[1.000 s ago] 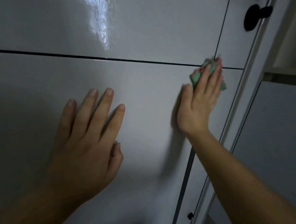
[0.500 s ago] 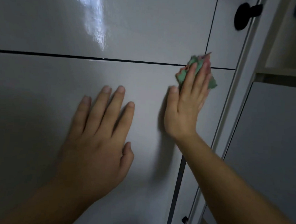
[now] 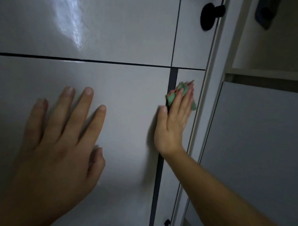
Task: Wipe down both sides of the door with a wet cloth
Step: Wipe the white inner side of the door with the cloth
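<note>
A glossy white door point(image 3: 125, 98) with thin dark grooves fills most of the view. My left hand point(image 3: 63, 138) lies flat on its lower panel, fingers spread, holding nothing. My right hand point(image 3: 175, 120) presses a green cloth with pink edging point(image 3: 172, 96) flat against the door, over the vertical dark groove near the door's right edge. Only the cloth's top and sides show past my fingers. A black round door handle point(image 3: 209, 15) sits at the upper right.
The white door frame point(image 3: 211, 91) runs down just right of my right hand. Beyond it stand a pale cabinet panel point(image 3: 255, 150) and an open shelf recess point(image 3: 268, 49). A small black fitting point(image 3: 166, 222) sits low on the door edge.
My right hand has slid the cloth down from the horizontal groove to the narrow strip by the door's right edge. My left hand stays flat on the panel.
</note>
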Tool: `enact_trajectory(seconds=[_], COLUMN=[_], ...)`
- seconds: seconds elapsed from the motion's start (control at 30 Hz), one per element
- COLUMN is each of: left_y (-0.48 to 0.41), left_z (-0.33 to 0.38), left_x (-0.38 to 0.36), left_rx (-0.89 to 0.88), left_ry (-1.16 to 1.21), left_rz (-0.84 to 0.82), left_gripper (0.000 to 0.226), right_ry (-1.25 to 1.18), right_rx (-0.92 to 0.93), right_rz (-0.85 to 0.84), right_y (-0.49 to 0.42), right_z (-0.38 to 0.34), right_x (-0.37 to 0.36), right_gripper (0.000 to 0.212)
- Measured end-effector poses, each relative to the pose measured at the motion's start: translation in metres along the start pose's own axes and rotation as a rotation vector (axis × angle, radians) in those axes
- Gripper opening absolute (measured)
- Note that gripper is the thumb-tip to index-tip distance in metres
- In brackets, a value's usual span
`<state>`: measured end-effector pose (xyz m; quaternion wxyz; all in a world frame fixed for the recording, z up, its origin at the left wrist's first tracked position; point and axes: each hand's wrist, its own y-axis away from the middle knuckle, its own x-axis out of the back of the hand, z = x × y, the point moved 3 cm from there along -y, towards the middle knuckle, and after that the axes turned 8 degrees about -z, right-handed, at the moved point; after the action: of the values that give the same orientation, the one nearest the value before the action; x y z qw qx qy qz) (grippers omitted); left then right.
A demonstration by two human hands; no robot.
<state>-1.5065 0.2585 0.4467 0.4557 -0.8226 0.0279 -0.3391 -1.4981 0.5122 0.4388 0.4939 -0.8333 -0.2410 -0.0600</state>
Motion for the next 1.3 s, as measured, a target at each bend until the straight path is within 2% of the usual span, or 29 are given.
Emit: enact_trajectory(seconds=[0.07, 0.23, 0.37, 0.43, 0.5, 0.63, 0.73, 0.87, 0.93, 1.1, 1.17, 1.2, 1.3], left_y=[0.000, 0.000, 0.000, 0.000, 0.001, 0.001, 0.004, 0.021, 0.031, 0.038, 0.039, 0.040, 0.046], left_z=[-0.002, 0.005, 0.008, 0.005, 0.005, 0.009, 0.012, 0.019, 0.021, 0.023, 0.025, 0.025, 0.024], left_x=[-0.005, -0.013, -0.015, -0.014, -0.013, -0.014, -0.016, -0.020, -0.022, -0.024, -0.023, -0.023, -0.021], left_rx=[-0.010, -0.006, -0.009, -0.019, -0.019, 0.009, 0.010, -0.032, -0.047, -0.034, -0.022, -0.019, -0.033], left_ry=[0.055, 0.113, 0.122, 0.117, 0.119, 0.110, 0.114, 0.083, 0.051, 0.047, 0.033, 0.024, 0.018], left_rz=[0.011, 0.026, 0.030, 0.024, 0.023, 0.019, 0.006, -0.016, -0.026, -0.027, -0.029, -0.034, -0.048], left_gripper=[0.072, 0.073, 0.073, 0.072, 0.071, 0.073, 0.073, 0.070, 0.069, 0.070, 0.071, 0.072, 0.072], right_ry=[0.031, -0.021, -0.056, -0.036, -0.012, -0.046, -0.014, -0.012, -0.015, 0.035, 0.084, 0.112, 0.229], right_rx=[0.030, -0.051, -0.128, -0.118, -0.090, -0.084, -0.052, -0.072, -0.081, 0.116, 0.203, 0.242, 0.313], right_rz=[-0.044, 0.054, 0.020, -0.057, -0.083, 0.049, 0.104, -0.107, -0.174, -0.013, 0.019, -0.013, -0.252], right_y=[0.004, -0.056, 0.007, 0.044, 0.044, -0.015, 0.002, 0.111, 0.131, 0.047, 0.045, 0.060, 0.130], right_z=[0.011, 0.021, 0.048, 0.064, 0.068, 0.049, 0.055, 0.080, 0.079, 0.018, 0.009, 0.009, 0.022], right_x=[0.003, 0.027, 0.006, 0.000, 0.004, 0.014, 0.001, -0.026, -0.029, -0.026, -0.033, -0.038, -0.050], right_gripper=[0.069, 0.065, 0.066, 0.067, 0.069, 0.068, 0.065, 0.072, 0.075, 0.072, 0.070, 0.070, 0.069])
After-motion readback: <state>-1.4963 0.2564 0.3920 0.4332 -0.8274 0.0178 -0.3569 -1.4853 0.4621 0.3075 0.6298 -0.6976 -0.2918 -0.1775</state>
